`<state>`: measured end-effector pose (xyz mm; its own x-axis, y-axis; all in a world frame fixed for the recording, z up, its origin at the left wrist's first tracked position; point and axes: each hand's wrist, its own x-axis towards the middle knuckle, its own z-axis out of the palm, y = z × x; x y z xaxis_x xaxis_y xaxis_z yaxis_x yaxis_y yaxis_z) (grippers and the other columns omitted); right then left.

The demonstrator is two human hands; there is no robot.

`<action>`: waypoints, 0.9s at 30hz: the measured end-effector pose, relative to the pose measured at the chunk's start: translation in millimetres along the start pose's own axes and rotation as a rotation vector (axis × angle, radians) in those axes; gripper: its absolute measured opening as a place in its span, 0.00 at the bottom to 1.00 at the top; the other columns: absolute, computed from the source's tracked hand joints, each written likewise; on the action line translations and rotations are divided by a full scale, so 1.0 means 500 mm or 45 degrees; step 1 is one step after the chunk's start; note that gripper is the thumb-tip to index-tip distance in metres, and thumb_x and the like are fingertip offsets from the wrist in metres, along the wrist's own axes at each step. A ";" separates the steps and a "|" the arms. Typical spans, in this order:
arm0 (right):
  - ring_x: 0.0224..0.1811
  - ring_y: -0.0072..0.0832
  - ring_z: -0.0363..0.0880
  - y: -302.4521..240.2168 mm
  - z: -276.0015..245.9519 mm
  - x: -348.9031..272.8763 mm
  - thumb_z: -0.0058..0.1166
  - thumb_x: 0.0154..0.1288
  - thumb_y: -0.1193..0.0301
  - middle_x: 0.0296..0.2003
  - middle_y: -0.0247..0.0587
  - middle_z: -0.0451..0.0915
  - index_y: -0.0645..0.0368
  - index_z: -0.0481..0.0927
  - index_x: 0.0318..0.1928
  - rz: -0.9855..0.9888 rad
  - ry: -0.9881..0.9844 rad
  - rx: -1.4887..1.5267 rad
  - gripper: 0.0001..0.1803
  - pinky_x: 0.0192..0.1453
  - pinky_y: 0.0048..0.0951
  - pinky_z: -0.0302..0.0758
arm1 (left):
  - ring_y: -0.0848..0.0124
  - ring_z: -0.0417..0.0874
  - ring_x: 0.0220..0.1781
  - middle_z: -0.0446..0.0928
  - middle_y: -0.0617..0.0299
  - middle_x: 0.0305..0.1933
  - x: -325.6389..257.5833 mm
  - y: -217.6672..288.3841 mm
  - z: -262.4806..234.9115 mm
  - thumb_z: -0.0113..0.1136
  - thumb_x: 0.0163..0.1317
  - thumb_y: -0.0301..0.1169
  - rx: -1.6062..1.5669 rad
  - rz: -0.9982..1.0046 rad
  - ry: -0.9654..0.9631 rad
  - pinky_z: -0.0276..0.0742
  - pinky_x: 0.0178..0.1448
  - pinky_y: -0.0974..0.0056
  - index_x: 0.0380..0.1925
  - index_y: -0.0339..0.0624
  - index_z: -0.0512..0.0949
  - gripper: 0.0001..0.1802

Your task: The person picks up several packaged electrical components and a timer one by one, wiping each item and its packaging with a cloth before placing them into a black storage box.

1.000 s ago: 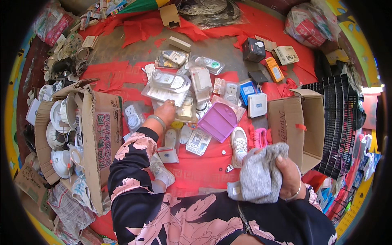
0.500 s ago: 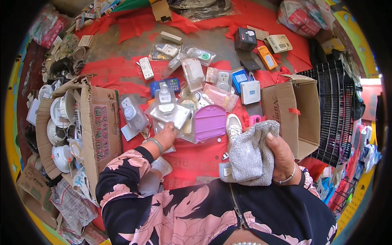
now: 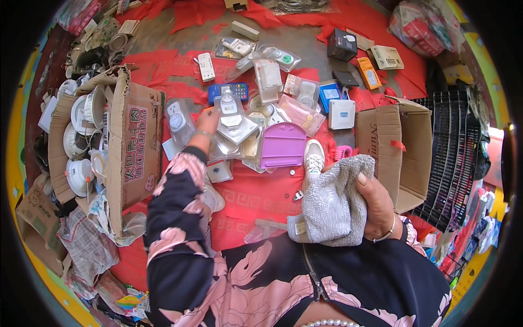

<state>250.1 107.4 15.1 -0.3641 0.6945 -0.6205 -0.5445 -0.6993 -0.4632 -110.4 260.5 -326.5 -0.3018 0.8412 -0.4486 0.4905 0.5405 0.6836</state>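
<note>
We see pink printed characters on the brown cardboard box at nine o'clock. At four, our right hand grips the grey terry cloth, fingers mostly hidden; at ten, our left hand adjoins the clear plastic package, its grasp we cannot tell.

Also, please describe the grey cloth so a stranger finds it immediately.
Start at the open cardboard box on the right. Just below-left of it, the right hand grips the grey cloth, plain and fuzzy unlike the flowered jacket below.

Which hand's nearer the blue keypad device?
Left. The left hand is just below-left of the blue keypad device; the right hand, holding grey cloth, is well off to its lower right.
</note>
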 end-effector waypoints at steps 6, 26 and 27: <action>0.51 0.35 0.75 -0.001 -0.004 -0.012 0.52 0.62 0.61 0.48 0.47 0.75 0.65 0.68 0.53 -0.085 0.092 0.034 0.24 0.57 0.36 0.72 | 0.66 0.79 0.33 0.79 0.56 0.35 0.073 0.034 0.081 0.67 0.50 0.30 -0.152 -0.587 -0.100 0.73 0.38 0.61 0.39 0.29 0.77 0.19; 0.41 0.24 0.75 0.079 0.027 -0.025 0.42 0.67 0.48 0.40 0.35 0.76 0.59 0.69 0.53 -1.028 -0.085 -0.065 0.28 0.48 0.26 0.73 | 0.62 0.75 0.54 0.75 0.60 0.50 -0.590 0.269 -0.116 0.56 0.54 0.20 -1.975 0.409 -0.571 0.69 0.61 0.53 0.52 0.42 0.69 0.24; 0.41 0.23 0.74 0.094 0.040 -0.032 0.40 0.68 0.48 0.42 0.34 0.76 0.58 0.67 0.57 -1.061 -0.137 -0.182 0.29 0.49 0.26 0.72 | 0.63 0.75 0.54 0.75 0.60 0.51 -0.636 0.280 -0.123 0.57 0.54 0.21 -1.975 0.438 -0.540 0.69 0.61 0.53 0.52 0.42 0.69 0.23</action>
<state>215.4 67.0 15.9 0.0397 0.9990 0.0187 -0.5685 0.0380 -0.8218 4.1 69.7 -52.8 0.0012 0.9949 -0.1009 -0.8332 0.0568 0.5500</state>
